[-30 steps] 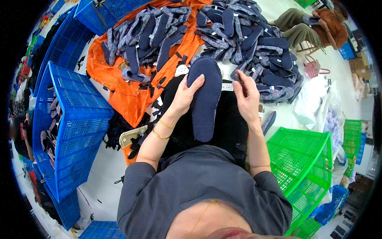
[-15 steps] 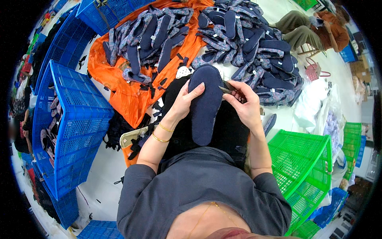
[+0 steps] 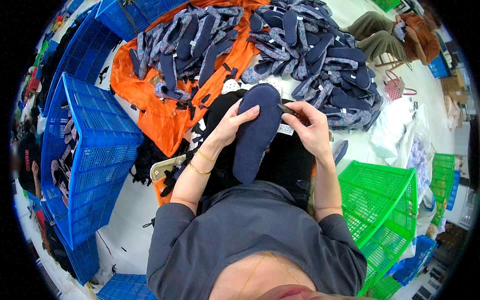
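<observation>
My left hand [image 3: 231, 125] grips a slipper [image 3: 257, 132] by its left edge, thumb on the navy sole, which faces up. The slipper is over my lap, its narrower end toward me. Closed around small dark thread snips [image 3: 285, 108], my right hand [image 3: 311, 129] has the tips at the slipper's right edge. Fingers cover most of the snips, so I cannot tell if the blades are apart. A white label [image 3: 285, 129] shows beside the slipper, under my right hand.
Ahead, floral slippers [image 3: 192, 42] are heaped on an orange sheet [image 3: 135, 100], with another slipper pile [image 3: 320, 60] to its right. Blue crates [image 3: 107, 145] stand at left, a green crate [image 3: 375, 200] at right. A seated person [image 3: 417, 42] is at the far right.
The slipper has tilted, its near end swinging slightly left. The white label has come into sight under my right hand. The snips' blades, seen apart before, are now less visible.
</observation>
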Motion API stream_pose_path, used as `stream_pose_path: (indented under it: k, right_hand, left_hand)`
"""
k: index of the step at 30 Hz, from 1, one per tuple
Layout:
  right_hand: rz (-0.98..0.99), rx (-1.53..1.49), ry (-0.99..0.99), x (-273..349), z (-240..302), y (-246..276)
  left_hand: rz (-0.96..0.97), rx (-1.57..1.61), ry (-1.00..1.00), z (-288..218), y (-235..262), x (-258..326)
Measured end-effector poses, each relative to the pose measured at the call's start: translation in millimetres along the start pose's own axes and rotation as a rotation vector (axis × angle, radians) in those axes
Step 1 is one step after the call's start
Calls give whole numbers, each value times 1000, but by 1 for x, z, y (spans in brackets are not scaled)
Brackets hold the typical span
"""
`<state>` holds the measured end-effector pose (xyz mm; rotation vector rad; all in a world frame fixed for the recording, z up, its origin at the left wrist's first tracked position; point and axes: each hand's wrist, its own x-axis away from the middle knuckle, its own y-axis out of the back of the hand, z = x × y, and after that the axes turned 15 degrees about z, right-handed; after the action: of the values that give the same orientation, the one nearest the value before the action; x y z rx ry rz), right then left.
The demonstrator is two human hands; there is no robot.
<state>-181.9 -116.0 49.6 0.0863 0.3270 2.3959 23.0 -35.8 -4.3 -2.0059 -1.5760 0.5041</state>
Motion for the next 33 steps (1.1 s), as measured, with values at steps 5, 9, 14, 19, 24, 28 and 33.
stream_pose_path:
  k: [5, 9, 14, 19, 24, 28, 33]
  right_hand:
    - [-114, -353, 73, -3, -12, 1]
    - [-29, -111, 145, 3, -23, -11]
    - [-109, -94, 186, 1, -23, -35]
    - [-40, 70, 276, 4, -22, -33]
    - [-26, 20, 312, 2, -17, -37]
    - [-19, -201, 235, 2, -21, -36]
    - [-121, -726, 139, -10, -28, -7]
  left_hand:
    - [8, 97, -7, 5, 5, 3]
    - [105, 205, -40, 7, 12, 6]
    - [144, 387, -48, 16, 14, 8]
    - [197, 521, -38, 24, 19, 12]
    - [212, 527, -9, 28, 17, 10]
    - [167, 443, 39, 26, 17, 9]
    - [27, 231, 35, 5, 11, -1]
